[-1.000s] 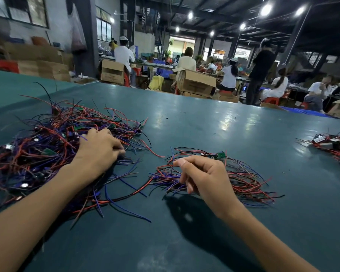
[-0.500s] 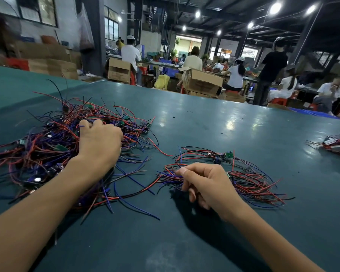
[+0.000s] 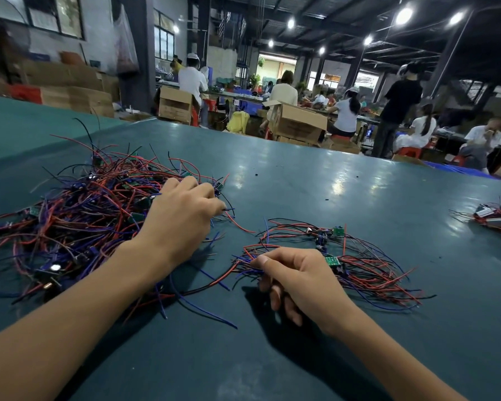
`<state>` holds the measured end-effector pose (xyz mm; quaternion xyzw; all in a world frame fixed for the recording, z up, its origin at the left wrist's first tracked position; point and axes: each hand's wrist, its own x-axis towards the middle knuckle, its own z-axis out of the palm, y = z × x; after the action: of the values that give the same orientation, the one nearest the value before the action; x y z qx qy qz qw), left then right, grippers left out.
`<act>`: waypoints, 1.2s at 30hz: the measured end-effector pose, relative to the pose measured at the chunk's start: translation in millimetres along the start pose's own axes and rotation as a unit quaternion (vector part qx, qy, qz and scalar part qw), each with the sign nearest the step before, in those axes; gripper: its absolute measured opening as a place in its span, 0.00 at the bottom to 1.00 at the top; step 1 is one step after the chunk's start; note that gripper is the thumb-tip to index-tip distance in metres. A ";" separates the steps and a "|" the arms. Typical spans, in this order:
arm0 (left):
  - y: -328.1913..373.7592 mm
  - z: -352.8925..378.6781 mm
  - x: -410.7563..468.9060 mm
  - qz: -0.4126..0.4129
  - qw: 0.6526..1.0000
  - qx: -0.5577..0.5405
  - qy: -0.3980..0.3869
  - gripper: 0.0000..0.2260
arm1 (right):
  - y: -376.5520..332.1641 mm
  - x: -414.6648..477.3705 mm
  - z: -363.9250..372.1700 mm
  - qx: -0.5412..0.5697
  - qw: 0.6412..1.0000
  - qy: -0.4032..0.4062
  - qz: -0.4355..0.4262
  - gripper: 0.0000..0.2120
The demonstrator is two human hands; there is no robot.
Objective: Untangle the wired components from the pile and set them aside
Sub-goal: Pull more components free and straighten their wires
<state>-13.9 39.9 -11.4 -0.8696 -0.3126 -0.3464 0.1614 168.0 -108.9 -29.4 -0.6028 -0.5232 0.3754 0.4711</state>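
Slides left hand (image 3: 182, 218) rightward to pile (image 3: 78, 215) edge, fingers (image 3: 203, 189) curled into it. Pinches set-aside bundle (image 3: 359, 264), just right, with right hand (image 3: 298, 276).

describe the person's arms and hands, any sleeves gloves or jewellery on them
Both are bare as far as the view shows. The left forearm and right forearm have no sleeve over them, and neither the left hand nor the right hand wears a glove, ring, watch or band. The right thumbnail is short and unpainted.
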 end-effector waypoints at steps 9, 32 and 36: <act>20.2 -5.1 0.6 0.146 0.986 -0.057 0.049 0.12 | 2.0 0.6 0.1 0.038 0.997 0.033 -0.059 0.07; 26.5 4.5 -1.3 0.138 0.983 -0.088 -0.084 0.17 | -3.9 7.9 -26.2 0.181 0.953 0.229 -0.081 0.06; 22.1 15.1 -4.8 0.069 0.972 -0.093 -0.203 0.18 | 0.0 10.0 -23.6 0.188 0.954 0.222 -0.075 0.06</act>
<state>5.4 28.7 -26.9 -0.9522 -0.2449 -0.1786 0.0365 192.0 -103.2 -22.5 -0.5304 -0.3690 0.2869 0.7073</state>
